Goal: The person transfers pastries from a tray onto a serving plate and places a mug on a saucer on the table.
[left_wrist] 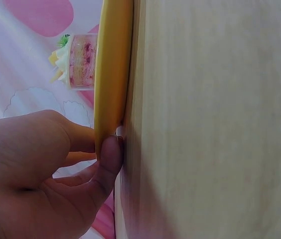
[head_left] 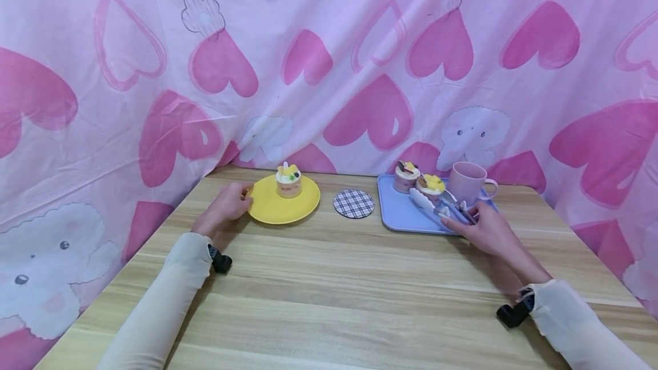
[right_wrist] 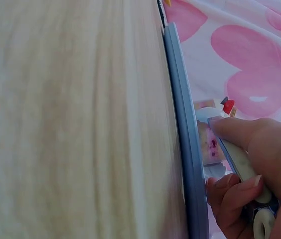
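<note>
Pink heart-printed cloth (head_left: 367, 110) hangs behind a wood-grain counter (head_left: 329, 301). At the counter's left, the left hand (head_left: 226, 205) has its thumb and fingers pinched on the rim of a yellow plate (head_left: 280, 214), which bears a dessert cup (head_left: 289, 188) topped with cream and yellow pieces. To the right, the right hand (head_left: 490, 232) has its fingers curled round a pair of tongs (head_left: 424, 200), whose ends spread above a blue tray (head_left: 396, 222); I cannot tell whether they touch anything. Beside the tongs on the tray are a front dessert cup (head_left: 432, 184), a rear dessert cup (head_left: 406, 181) and a lilac mug (head_left: 466, 183). Between plate and tray lies a round checked coaster (head_left: 354, 204). Pale sleeves (head_left: 159, 296) cover both forearms, with a black device (head_left: 221, 260) at each wrist.
</note>
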Available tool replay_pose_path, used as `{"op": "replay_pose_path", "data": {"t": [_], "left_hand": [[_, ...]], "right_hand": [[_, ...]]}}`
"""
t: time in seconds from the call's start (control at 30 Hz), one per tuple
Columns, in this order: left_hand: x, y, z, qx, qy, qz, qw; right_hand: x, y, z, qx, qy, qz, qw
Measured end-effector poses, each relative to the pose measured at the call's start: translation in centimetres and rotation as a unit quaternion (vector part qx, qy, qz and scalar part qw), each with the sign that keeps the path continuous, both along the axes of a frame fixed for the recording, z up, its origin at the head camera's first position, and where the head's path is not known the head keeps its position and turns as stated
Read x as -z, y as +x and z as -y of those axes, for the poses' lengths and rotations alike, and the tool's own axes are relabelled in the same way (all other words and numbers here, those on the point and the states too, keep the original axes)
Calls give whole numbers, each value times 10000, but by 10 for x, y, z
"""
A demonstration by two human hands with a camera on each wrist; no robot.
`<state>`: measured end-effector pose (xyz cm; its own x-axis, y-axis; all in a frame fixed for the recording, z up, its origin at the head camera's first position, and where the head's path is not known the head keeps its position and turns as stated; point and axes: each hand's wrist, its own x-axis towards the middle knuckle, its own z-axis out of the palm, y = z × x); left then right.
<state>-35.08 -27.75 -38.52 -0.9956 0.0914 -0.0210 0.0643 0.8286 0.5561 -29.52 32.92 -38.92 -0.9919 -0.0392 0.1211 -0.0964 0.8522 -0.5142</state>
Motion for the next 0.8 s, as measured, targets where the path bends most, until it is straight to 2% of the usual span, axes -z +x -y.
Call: {"op": "replay_pose_path", "data": {"t": [0.23,0.5,0.8], "left_hand": [[-1,-1,1,16,-25,1,10000],[1,-1,2,85,-61,-73,9999],[1,0,3,99,-81,-134,9998]], "right_hand": [[1,-2,-1,-41,73,-139,9999],[1,-1,-2,-129,23,1,9999],[0,-1,-2,-150,-39,-39,9999]]}}
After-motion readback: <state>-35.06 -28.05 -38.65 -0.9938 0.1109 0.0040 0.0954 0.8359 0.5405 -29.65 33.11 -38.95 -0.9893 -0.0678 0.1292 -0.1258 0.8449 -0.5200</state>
